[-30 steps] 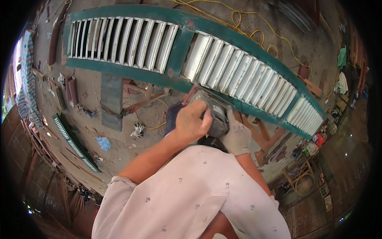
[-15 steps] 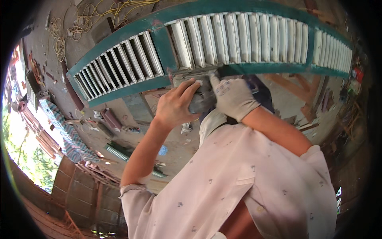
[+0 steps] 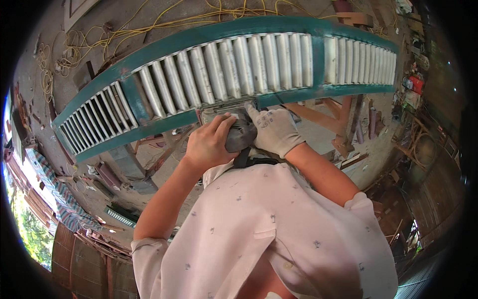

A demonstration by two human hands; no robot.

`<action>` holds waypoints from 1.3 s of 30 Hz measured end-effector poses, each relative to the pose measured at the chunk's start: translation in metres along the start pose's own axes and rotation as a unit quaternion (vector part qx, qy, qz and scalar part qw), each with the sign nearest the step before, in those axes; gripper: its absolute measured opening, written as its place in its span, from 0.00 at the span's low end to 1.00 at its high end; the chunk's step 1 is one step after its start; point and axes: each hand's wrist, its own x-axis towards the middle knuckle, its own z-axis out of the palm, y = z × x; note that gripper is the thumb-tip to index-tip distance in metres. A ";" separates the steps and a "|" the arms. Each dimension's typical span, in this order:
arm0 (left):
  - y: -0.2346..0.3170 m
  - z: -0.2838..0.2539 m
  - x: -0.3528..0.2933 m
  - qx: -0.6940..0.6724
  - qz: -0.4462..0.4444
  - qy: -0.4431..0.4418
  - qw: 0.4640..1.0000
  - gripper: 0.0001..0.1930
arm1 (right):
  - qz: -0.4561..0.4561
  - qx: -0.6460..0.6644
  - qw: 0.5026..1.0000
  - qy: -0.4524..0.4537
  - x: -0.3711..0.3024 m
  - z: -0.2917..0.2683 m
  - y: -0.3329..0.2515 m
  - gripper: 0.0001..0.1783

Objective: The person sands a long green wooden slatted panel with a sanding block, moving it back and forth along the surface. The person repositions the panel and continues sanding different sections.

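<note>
A long green shutter point(image 3: 318, 60) with pale, worn slats point(image 3: 234, 67) lies across the view on supports. At its near rail, a dark grey power sander point(image 3: 242, 134) sits with its flat base against the edge. Bare, my left hand point(image 3: 211, 140) curls its fingers over the sander's left side. My right hand point(image 3: 277, 130), in a pale grey work glove, presses on the sander's right side, its forefinger stretched forward. The sander's underside and part of its grip are hidden by my hands.
Yellow cords point(image 3: 144, 31) run tangled over the floor beyond the shutter. Wooden trestle legs point(image 3: 343, 119) stand beneath its right part. A striped sheet point(image 3: 57, 192) and a smaller green louvred panel point(image 3: 121, 215) lie at left. A red object point(image 3: 415, 84) sits at far right.
The sander has moved right along the near rail, farther from the left divider, with both hands still on it. My view has shifted right, so the shutter appears farther left.
</note>
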 end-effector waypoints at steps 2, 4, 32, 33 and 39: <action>0.018 0.016 0.019 0.003 0.006 -0.012 1.000 0.47 | 0.013 0.013 1.000 0.009 -0.011 -0.003 0.026 0.41; 0.038 0.034 0.037 -0.019 0.014 -0.010 1.000 0.46 | 0.025 0.017 0.999 0.017 -0.023 -0.005 0.056 0.41; -0.086 -0.074 -0.087 0.062 0.014 0.097 0.993 0.43 | -0.079 0.009 0.997 -0.008 0.059 0.012 -0.134 0.35; -0.092 -0.077 -0.093 0.064 0.005 0.095 0.993 0.43 | -0.080 0.015 0.997 -0.019 0.064 0.007 -0.145 0.35; -0.089 -0.068 -0.086 0.040 0.011 0.117 0.992 0.41 | -0.097 0.039 0.991 0.088 0.044 0.014 -0.113 0.23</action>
